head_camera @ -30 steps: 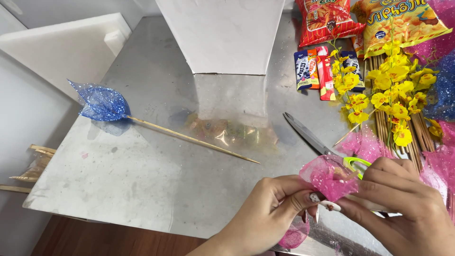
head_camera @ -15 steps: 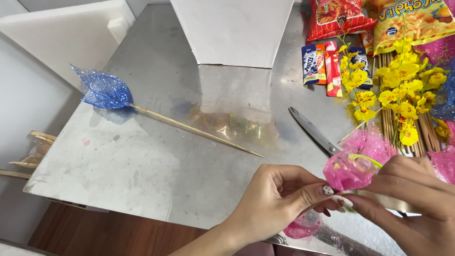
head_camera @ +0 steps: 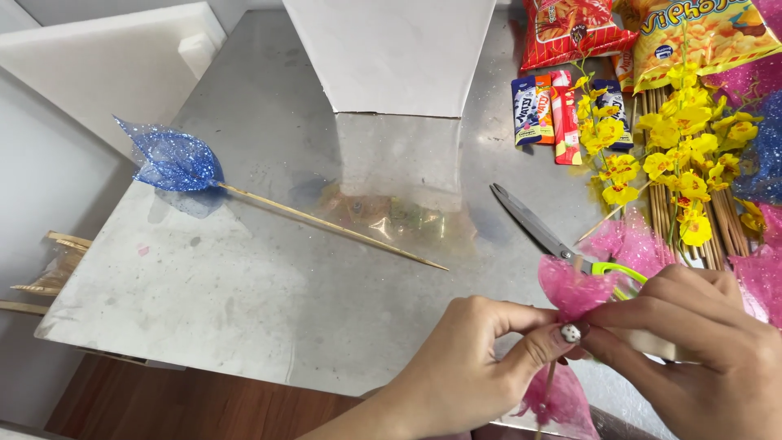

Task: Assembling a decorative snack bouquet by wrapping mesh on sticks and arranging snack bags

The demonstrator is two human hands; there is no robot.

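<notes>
My left hand and my right hand meet at the near right edge of the metal table. Both pinch a folded piece of pink glitter mesh gathered at the top of a thin wooden stick, which points down below my fingers. More pink mesh hangs under my hands. Scissors with green handles lie just behind my right hand. A finished blue glitter mesh leaf on a long stick lies at the left of the table.
A white box stands at the back centre. Yellow artificial flowers lie on a bundle of wooden sticks at the right, with snack bags, small candy packets and loose pink mesh nearby. White foam board leans at left.
My hands have drawn the pink mesh tighter into a gathered fold on the stick and shifted slightly right. The blue leaf and scissors have not moved.
</notes>
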